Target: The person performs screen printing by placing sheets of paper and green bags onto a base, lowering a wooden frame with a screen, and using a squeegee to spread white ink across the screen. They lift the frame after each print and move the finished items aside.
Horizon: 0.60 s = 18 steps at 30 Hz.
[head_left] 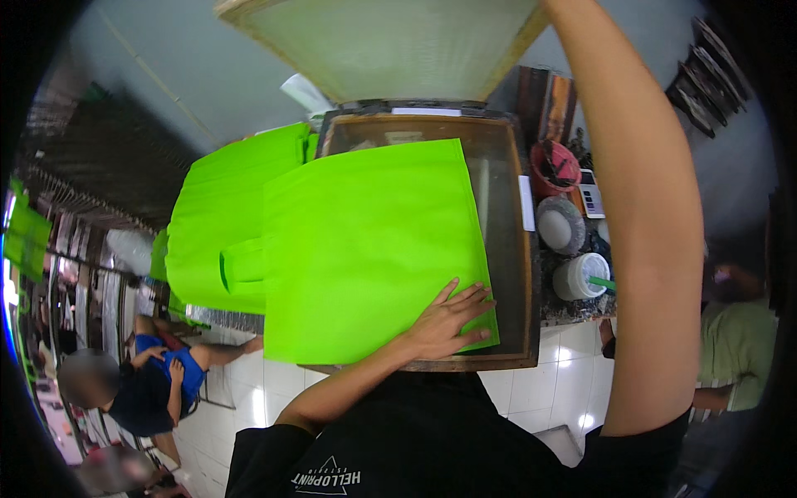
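Bright green fabric: a flat bag (374, 241) lies across a wood-rimmed board (523, 324) in front of us, overhanging its left side and overlapping a stack (232, 191) of matching bags. Our left hand (452, 319) rests on the bag's lower right corner, palm down, fingers spread and gripping nothing. Our right arm (643, 207) reaches up beside the raised screen (382, 50); its hand is out of sight, so we cannot tell what those fingers do.

To do this well, we would judge, the cloth should lie smooth — pressed outward from the middle, edges squared to the board, no crease under the palm. The right edge slants a little against the rim, so a small turn may help. The screen should be clear of our left hand whenever it moves.

Containers stand on the bench (591, 310) to the right. Farthest is a pink bucket (545, 184) holding dark objects we cannot make out. Nearer is a round pot (548, 212) with something white in it. Nearest is a white tub (568, 282) — a green stick (603, 284) leans from its mouth; its contents are unclear.
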Tool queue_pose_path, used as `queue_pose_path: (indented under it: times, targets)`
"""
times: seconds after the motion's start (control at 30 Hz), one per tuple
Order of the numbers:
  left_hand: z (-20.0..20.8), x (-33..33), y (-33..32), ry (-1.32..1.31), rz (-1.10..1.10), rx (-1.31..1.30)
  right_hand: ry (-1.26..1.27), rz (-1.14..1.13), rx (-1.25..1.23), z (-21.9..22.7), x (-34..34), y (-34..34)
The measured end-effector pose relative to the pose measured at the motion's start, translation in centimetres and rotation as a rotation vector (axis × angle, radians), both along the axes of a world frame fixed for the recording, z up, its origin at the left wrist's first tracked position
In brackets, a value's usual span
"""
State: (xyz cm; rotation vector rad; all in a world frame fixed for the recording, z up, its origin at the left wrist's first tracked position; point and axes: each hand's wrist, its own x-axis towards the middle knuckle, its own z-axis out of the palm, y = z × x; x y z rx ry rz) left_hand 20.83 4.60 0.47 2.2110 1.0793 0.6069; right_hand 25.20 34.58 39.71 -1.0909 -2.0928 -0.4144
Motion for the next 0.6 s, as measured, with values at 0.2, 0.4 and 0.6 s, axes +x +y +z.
queue_pose_path:
  times: [0.2, 0.4, 0.6]
  targets:
    - [1.0, -3.3, 14.9, -0.104, 0.438, 0.021, -0.033, 0.019, 0.071, -0.3, 1.1, 0.7]
    - [0.4, -3.0, 25.2, 0.509, 0.511, -0.175, -0.035, 0.064, 0.049, 0.1, 0.8, 0.8]
    - [-0.1, 2.4, 30.9, 0.456, 0.418, -0.146, -0.062, 0.035, 0.089, 0.4, 0.7, 2.1]
